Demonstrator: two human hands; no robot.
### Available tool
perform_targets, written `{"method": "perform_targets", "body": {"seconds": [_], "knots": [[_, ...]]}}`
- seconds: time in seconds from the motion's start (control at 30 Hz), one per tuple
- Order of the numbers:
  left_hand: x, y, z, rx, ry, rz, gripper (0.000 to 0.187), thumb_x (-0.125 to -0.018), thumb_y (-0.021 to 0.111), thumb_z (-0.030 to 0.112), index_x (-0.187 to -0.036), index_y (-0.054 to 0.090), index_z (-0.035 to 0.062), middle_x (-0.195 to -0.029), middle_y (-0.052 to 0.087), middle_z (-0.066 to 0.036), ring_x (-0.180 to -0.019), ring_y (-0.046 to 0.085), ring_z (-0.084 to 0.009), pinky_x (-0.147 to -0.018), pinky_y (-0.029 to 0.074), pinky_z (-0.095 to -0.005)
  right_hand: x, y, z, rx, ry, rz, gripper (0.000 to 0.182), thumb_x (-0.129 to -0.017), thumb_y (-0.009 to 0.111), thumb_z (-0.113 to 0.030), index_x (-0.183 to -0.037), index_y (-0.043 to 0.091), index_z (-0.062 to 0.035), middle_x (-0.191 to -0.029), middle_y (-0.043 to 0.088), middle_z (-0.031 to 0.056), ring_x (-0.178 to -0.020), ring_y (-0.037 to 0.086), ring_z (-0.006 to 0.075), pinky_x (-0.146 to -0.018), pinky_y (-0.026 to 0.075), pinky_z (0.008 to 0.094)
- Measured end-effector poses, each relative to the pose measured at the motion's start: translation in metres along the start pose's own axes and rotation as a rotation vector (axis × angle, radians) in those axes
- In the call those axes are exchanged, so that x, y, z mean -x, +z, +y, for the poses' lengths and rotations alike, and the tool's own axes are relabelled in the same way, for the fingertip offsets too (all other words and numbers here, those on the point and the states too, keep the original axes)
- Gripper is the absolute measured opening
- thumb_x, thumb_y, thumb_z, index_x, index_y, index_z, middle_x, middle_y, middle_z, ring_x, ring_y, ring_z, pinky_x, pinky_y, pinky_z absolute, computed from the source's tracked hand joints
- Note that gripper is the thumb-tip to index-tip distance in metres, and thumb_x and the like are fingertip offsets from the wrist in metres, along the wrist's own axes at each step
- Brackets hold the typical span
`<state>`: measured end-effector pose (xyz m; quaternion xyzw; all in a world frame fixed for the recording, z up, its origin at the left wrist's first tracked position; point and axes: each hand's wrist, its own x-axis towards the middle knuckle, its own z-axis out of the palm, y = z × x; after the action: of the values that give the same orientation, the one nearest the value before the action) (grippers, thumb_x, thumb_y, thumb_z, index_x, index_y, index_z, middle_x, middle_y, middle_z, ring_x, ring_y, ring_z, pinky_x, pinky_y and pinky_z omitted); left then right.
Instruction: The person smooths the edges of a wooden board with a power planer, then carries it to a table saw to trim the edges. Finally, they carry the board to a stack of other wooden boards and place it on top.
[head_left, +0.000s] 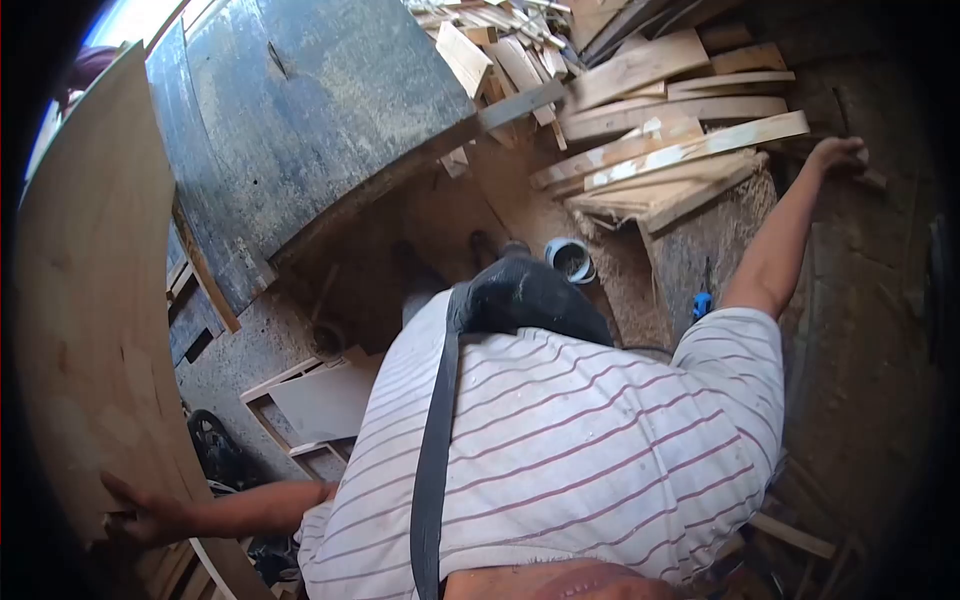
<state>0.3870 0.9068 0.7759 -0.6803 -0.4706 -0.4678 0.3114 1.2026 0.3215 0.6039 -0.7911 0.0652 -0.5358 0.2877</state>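
A large curved-looking plywood sheet (95, 300) stands along the left side. My left hand (148, 512) lies across its lower part, with one finger raised and the others bent at its far edge. My right arm is stretched out to the upper right. At its end my right hand (838, 155) has its fingers curled together beside a stack of wooden strips (700, 140); a small pale spot shows at the fingertips, too small to make out.
A worn blue-grey tabletop (330, 100) spans the upper left. Below the strips stand a wooden block (700, 230) and a blue screwdriver-like tool (702, 305). A small bucket (570, 260) is on the floor near my feet. A wooden frame (315, 405) lies left of my body.
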Motion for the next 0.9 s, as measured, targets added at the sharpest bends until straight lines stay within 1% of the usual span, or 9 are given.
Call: {"method": "perform_targets", "body": {"seconds": [0.1, 0.33, 0.47, 0.5, 0.57, 0.63, 0.7, 0.77, 0.9], "knots": [[0.013, -0.025, 0.011, -0.052, -0.052, 0.022, 0.053, -0.086, 0.076, 0.046, -0.101, 0.072, -0.0046, -0.104, 0.072, -0.021, -0.093, 0.07, -0.0316, -0.08, 0.056, -0.0371, -0.005, 0.005, 0.0, -0.052, -0.115, 0.233, 0.042, -0.099, 0.052, -0.029, -0.112, 0.055, 0.01, -0.107, 0.063, 0.0289, -0.093, 0.067, 0.0373, -0.079, 0.054, 0.0433], [0.028, -0.04, -0.001, -0.182, -0.212, -0.048, 0.058, -0.085, 0.077, 0.046, -0.11, 0.068, -0.0056, -0.105, 0.071, -0.021, -0.091, 0.07, -0.0306, -0.081, 0.056, -0.037, 0.055, 0.043, -0.055, -0.335, -0.023, -0.06, 0.035, -0.097, 0.061, -0.025, -0.112, 0.06, 0.0062, -0.113, 0.064, 0.024, -0.101, 0.067, 0.0322, -0.086, 0.055, 0.039], [0.05, -0.034, -0.032, -0.13, -0.286, 0.06, 0.051, -0.086, 0.079, 0.038, -0.102, 0.069, -0.0085, -0.1, 0.072, -0.021, -0.084, 0.07, -0.0262, -0.079, 0.055, -0.0356, 0.073, 0.128, -0.004, -0.48, -0.314, -0.165, 0.039, -0.094, 0.069, -0.027, -0.11, 0.062, 0.0078, -0.102, 0.069, 0.0209, -0.088, 0.07, 0.0263, -0.076, 0.058, 0.0334], [0.056, -0.039, -0.052, -0.105, -0.19, 0.021, 0.049, -0.087, 0.079, 0.036, -0.102, 0.069, -0.0089, -0.101, 0.072, -0.022, -0.086, 0.069, -0.0252, -0.08, 0.054, -0.0349, 0.087, 0.14, -0.012, -0.758, -0.064, -0.291, 0.04, -0.096, 0.067, -0.026, -0.115, 0.06, 0.0078, -0.106, 0.068, 0.0213, -0.09, 0.069, 0.0252, -0.077, 0.057, 0.033], [0.063, -0.058, -0.082, -0.205, -0.157, 0.006, 0.049, -0.088, 0.078, 0.037, -0.1, 0.068, -0.0094, -0.099, 0.072, -0.023, -0.085, 0.069, -0.0235, -0.079, 0.054, -0.0345, 0.1, 0.11, -0.055, -0.502, -0.049, -0.384, 0.037, -0.098, 0.063, -0.024, -0.117, 0.058, 0.0084, -0.105, 0.068, 0.0214, -0.089, 0.068, 0.0254, -0.076, 0.057, 0.0318], [0.064, -0.054, -0.084, -0.207, -0.252, -0.004, 0.049, -0.088, 0.078, 0.038, -0.099, 0.069, -0.0095, -0.097, 0.072, -0.023, -0.083, 0.068, -0.0239, -0.078, 0.054, -0.0349, 0.102, 0.175, 0.001, -0.705, -0.189, -0.408, 0.026, -0.099, 0.057, -0.014, -0.113, 0.061, 0.0073, -0.107, 0.068, 0.0198, -0.092, 0.068, 0.0262, -0.08, 0.056, 0.0332], [0.058, -0.046, -0.057, -0.179, -0.299, 0.018, 0.05, -0.089, 0.076, 0.04, -0.097, 0.069, -0.0087, -0.095, 0.072, -0.023, -0.081, 0.069, -0.0258, -0.074, 0.055, -0.0361, 0.103, 0.185, 0.022, -0.419, -0.815, -0.409, 0.023, -0.093, 0.052, -0.007, -0.108, 0.067, 0.0032, -0.111, 0.07, 0.0146, -0.101, 0.067, 0.027, -0.092, 0.053, 0.0357], [0.053, -0.045, -0.029, -0.154, -0.338, 0.008, 0.05, -0.089, 0.075, 0.042, -0.096, 0.07, -0.0079, -0.094, 0.072, -0.023, -0.079, 0.07, -0.0277, -0.071, 0.055, -0.0373, 0.128, 0.152, -0.016, -0.332, -0.158, -0.7, 0.026, -0.096, 0.051, -0.009, -0.113, 0.066, 0.0037, -0.119, 0.069, 0.015, -0.106, 0.067, 0.0246, -0.095, 0.051, 0.0332], [0.052, -0.039, -0.036, -0.176, -0.407, 0.004, 0.059, -0.086, 0.077, 0.046, -0.105, 0.069, -0.0094, -0.102, 0.072, -0.023, -0.086, 0.07, -0.0289, -0.08, 0.056, -0.0371, 0.16, 0.243, 0.031, -0.472, 0.365, -0.893, 0.048, -0.094, 0.063, -0.02, -0.137, 0.054, -0.001, -0.127, 0.064, 0.0098, -0.12, 0.058, 0.0226, -0.101, 0.045, 0.034]]}}
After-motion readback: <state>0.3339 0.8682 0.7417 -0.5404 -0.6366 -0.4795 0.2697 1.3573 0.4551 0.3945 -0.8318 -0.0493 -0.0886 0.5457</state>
